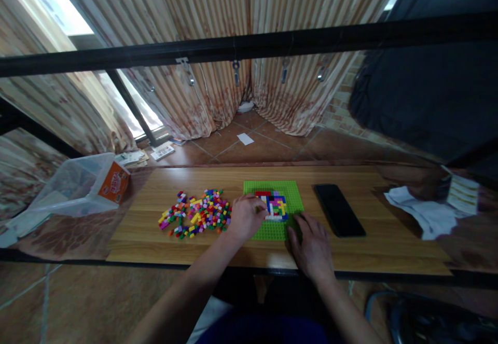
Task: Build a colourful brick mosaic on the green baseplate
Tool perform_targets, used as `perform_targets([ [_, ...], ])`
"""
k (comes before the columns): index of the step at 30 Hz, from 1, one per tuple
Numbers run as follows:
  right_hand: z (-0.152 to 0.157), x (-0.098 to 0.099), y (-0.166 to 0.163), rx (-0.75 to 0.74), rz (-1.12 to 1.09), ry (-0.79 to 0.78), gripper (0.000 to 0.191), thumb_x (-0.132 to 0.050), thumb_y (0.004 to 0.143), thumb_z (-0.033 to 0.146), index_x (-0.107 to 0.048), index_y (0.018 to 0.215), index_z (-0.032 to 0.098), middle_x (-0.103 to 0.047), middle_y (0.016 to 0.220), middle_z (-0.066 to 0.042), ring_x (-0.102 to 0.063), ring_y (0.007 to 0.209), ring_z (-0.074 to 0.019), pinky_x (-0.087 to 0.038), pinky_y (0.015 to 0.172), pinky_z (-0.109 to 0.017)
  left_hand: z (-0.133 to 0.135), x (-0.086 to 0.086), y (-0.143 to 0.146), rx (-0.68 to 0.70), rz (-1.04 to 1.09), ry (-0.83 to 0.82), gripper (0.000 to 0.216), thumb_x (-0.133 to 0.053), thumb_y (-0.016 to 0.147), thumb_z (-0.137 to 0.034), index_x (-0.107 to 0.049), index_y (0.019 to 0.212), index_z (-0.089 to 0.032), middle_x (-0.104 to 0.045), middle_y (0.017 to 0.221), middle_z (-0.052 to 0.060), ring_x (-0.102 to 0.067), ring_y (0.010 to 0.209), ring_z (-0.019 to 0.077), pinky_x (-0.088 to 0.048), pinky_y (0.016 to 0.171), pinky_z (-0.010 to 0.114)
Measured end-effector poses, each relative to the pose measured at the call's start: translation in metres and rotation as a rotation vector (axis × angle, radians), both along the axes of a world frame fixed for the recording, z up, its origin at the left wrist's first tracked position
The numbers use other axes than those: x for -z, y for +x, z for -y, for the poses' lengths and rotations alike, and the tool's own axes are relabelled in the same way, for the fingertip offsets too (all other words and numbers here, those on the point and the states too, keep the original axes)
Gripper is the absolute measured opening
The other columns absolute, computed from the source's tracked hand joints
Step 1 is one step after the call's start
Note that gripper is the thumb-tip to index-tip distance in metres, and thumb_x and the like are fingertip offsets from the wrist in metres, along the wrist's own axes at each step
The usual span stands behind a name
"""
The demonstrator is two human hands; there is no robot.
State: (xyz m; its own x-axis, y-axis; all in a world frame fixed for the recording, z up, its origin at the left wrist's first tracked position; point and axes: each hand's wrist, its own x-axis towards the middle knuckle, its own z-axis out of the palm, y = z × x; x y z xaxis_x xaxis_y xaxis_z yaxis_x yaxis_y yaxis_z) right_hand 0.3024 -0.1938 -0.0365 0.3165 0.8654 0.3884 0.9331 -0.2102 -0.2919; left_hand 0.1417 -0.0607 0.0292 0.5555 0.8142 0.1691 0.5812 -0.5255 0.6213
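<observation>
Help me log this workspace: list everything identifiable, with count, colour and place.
Wood-grain tabletop: one, light brown, foreground
Square studded plastic baseplate: one, green, on tabletop
Blocky plastic brick build: one, multicoloured, on baseplate
Small loose plastic bricks: many, multicoloured, left of baseplate
Flat rectangular phone-like device: one, black, right of baseplate
Orange-labelled plastic bin: one, clear, left of tabletop
Crumpled sheet: one, white, by tabletop's right end
Long bar: one, black, across upper view
Striped curtains: several, beige, background
Tiled floor: one, brown, around tabletop
Thin sheets: several, white, on floor
Left hand: one, bare, at build's left edge
Right hand: one, bare, at baseplate's lower right corner
</observation>
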Motion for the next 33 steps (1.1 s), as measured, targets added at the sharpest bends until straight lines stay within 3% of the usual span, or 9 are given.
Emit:
perform_targets([
  [6,0.0,-0.001,-0.001,0.005,0.003,-0.003,0.038,-0.044,0.094,0.039,-0.06,0.119,0.015,-0.057,0.127,-0.015,-0.05,0.114,-0.0303,-0.042,0.095,-0.046,0.0,-0.001,0.001,-0.025,0.015,-0.055,0.007,-0.069,0.075,-0.02,-0.074,0.074,-0.025,-0.071,0.085,-0.001,-0.062,0.088,0.0161,-0.045,0.084,0.03],
  [16,-0.001,0.001,0.0,0.003,-0.009,-0.003,0.04,-0.044,0.094,0.04,-0.06,0.119,0.014,-0.058,0.126,-0.016,-0.05,0.115,-0.03,-0.042,0.095,-0.047,0.002,0.003,0.006,-0.107,0.0,-0.008,0.006,-0.067,0.073,-0.018,-0.068,0.069,-0.022,-0.068,0.079,-0.001,-0.061,0.083,0.0166,-0.044,0.079,0.03],
  [27,0.0,-0.004,-0.002,0.01,0.003,-0.008,0.039,-0.045,0.093,0.04,-0.061,0.118,0.014,-0.058,0.125,-0.015,-0.051,0.112,-0.0295,-0.042,0.095,-0.046,0.026,0.012,0.002,-0.039,-0.206,0.429,0.016,-0.052,0.09,-0.023,-0.065,0.081,-0.022,-0.067,0.092,0.004,-0.055,0.085,0.0213,-0.038,0.083,0.039],
  [33,0.0,-0.001,-0.001,0.008,-0.006,-0.001,0.04,-0.043,0.093,0.041,-0.06,0.119,0.015,-0.058,0.125,-0.015,-0.051,0.113,-0.0302,-0.042,0.094,-0.048,0.032,0.016,0.001,0.018,-0.298,0.503,0.017,-0.048,0.091,-0.021,-0.065,0.094,-0.022,-0.064,0.099,0.007,-0.054,0.091,0.0235,-0.039,0.087,0.042],
])
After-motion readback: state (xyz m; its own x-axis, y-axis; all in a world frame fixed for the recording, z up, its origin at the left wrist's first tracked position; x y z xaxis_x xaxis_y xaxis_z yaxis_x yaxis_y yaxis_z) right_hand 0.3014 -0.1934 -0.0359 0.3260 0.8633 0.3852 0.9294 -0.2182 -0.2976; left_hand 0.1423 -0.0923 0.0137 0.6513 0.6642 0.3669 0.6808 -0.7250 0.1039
